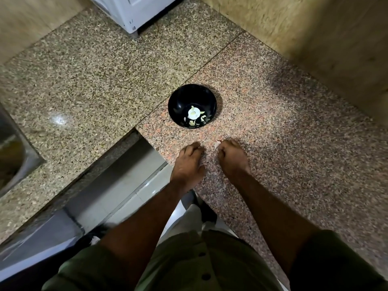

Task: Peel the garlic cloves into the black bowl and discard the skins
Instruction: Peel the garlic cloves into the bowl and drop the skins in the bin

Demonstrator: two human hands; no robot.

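**Bowl dead ahead, skin scrap at your right fingertips**

Your black bowl point(192, 106) sits on the tabletop point(273, 122) straight ahead of both hands, well apart from them and almost centred between them, with pale garlic pieces point(194, 115) in its bottom. Your left hand point(189, 162) rests with fingers curled down; whether it holds anything cannot be told. Your right hand point(232, 157) is curled as well, and a thin pale skin scrap point(216, 144) shows at its fingertips, apparently pinched. Judging by that, the right hand is placed to clear the skin.
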